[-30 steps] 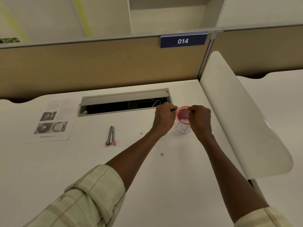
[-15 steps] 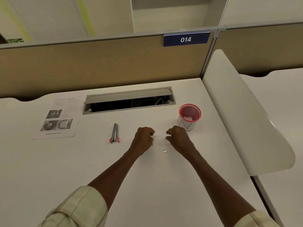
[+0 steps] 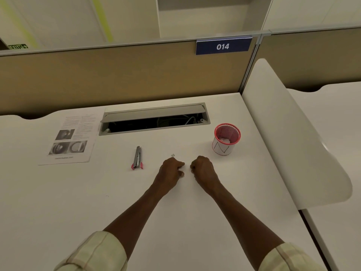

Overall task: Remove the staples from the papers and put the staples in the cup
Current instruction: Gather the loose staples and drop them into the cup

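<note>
A: From the head camera, how far along does the job look?

B: Well along, by the look of it. The paper [image 3: 68,138] lies flat, well off to the left of the fingers, with nothing on it, and the staple remover [image 3: 137,158] lies on the desk [image 3: 58,202] between the paper and the left hand [image 3: 170,169], with no hand on it. That suggests the pulling is done and what remains is picking up the loose bits.

A: And the hands?

B: Both sit close together on the desk, knuckles up, fingers curled under. The right hand [image 3: 203,168] faces the left across a narrow gap. Whether either one pinches a staple cannot be told; the fingertips are tucked out of sight and anything there is too small to make out.

A: Any staples visible?

B: One small pale speck, likely a staple [image 3: 172,155], lies on the desk just beyond the left hand's knuckles, apart from them.

A: The cup?

B: The red mesh cup [image 3: 226,138] stands upright, beyond the right hand and a little to its right, near but not touching. Something pale lies at its bottom; what it is cannot be told.

A: So what's left?

B: Probably collecting that speck, plus whatever lies between the hands, and dropping it in the cup.
</note>
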A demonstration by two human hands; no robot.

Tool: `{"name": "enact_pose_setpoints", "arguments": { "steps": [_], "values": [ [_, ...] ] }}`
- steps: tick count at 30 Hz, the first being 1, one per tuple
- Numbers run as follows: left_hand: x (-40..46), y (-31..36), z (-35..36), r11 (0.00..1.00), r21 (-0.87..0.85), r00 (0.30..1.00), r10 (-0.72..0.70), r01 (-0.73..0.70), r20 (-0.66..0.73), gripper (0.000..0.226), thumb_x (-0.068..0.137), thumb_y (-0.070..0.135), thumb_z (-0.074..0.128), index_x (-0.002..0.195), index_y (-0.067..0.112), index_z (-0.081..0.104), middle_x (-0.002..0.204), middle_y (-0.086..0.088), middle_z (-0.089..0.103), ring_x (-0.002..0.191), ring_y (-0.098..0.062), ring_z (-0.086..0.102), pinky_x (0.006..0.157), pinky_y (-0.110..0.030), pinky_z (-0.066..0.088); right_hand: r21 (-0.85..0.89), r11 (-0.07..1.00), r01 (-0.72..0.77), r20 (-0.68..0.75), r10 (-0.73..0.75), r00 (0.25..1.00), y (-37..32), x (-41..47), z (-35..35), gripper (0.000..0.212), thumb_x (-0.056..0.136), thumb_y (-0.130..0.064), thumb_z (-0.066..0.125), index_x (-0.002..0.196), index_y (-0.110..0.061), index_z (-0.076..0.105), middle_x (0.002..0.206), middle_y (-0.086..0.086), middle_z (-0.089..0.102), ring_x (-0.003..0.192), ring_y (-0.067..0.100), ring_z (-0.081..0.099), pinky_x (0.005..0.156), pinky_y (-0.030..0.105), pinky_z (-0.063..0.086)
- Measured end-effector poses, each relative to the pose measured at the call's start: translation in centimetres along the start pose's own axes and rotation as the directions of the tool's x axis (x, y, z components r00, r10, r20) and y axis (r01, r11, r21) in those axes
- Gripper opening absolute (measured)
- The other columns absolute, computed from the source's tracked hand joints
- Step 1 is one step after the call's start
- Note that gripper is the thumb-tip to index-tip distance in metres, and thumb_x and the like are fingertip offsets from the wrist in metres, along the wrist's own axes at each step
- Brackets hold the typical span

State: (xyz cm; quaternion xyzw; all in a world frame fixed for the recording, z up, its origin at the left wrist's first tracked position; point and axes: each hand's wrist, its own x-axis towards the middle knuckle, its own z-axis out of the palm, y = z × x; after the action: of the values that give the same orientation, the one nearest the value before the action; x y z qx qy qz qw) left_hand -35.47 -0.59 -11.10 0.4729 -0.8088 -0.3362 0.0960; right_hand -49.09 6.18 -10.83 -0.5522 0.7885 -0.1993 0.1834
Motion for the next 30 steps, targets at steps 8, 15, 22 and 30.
{"name": "enact_pose_setpoints", "arguments": {
  "steps": [8, 15, 22, 30],
  "values": [
    [0.4, -0.2, 0.9, 0.996, 0.091, 1.000, 0.005, -0.004, -0.008, 0.020, 0.080, 0.006, 0.061, 0.088, 0.014, 0.078, 0.081, -0.007, 0.074, 0.077, -0.021, 0.068, 0.077, -0.037, 0.055, -0.010, 0.999, -0.046, 0.052, 0.046, 0.998, -1.4, 0.5, 0.0, 0.020, 0.072, 0.009, 0.048, 0.077, 0.001, 0.065, 0.076, 0.014, 0.068, 0.072, 0.028, 0.062, 0.063, 0.038, 0.051],
    [-0.3, 0.8, 0.0, 0.997, -0.068, 0.996, -0.046, 0.041, -0.073, 0.018, 0.080, 0.000, 0.069, 0.096, 0.004, 0.075, 0.094, -0.009, 0.075, 0.079, -0.012, 0.065, 0.071, -0.016, 0.052, 0.212, 0.964, -0.161, 0.062, 0.151, 0.987, -1.1, 0.2, -1.8, 0.015, 0.071, 0.008, 0.060, 0.077, 0.000, 0.071, 0.083, 0.010, 0.070, 0.062, 0.017, 0.059, 0.057, 0.031, 0.055],
    [1.2, 4.8, -2.0, 0.967, -0.254, 0.992, -0.059, 0.028, -0.114, 0.022, 0.078, 0.009, 0.077, 0.100, 0.007, 0.074, 0.098, -0.006, 0.074, 0.083, -0.010, 0.064, 0.076, -0.014, 0.046, 0.289, 0.946, -0.148, -0.119, 0.188, 0.975, -1.4, 0.9, -6.8, 0.012, 0.071, 0.004, 0.067, 0.077, -0.004, 0.074, 0.079, 0.008, 0.074, 0.064, 0.015, 0.063, 0.053, 0.015, 0.042],
    [4.7, 13.4, -3.3, 0.939, -0.293, 0.972, 0.123, -0.179, -0.198, 0.015, 0.082, 0.008, 0.073, 0.097, 0.006, 0.076, 0.092, -0.007, 0.075, 0.076, -0.007, 0.062, 0.072, -0.012, 0.047, 0.206, 0.956, -0.209, -0.403, 0.277, 0.872, -0.1, 3.3, -13.8, 0.012, 0.081, -0.005, 0.067, 0.090, -0.007, 0.076, 0.088, 0.008, 0.075, 0.071, 0.015, 0.065, 0.063, 0.010, 0.042]
  ]
}}
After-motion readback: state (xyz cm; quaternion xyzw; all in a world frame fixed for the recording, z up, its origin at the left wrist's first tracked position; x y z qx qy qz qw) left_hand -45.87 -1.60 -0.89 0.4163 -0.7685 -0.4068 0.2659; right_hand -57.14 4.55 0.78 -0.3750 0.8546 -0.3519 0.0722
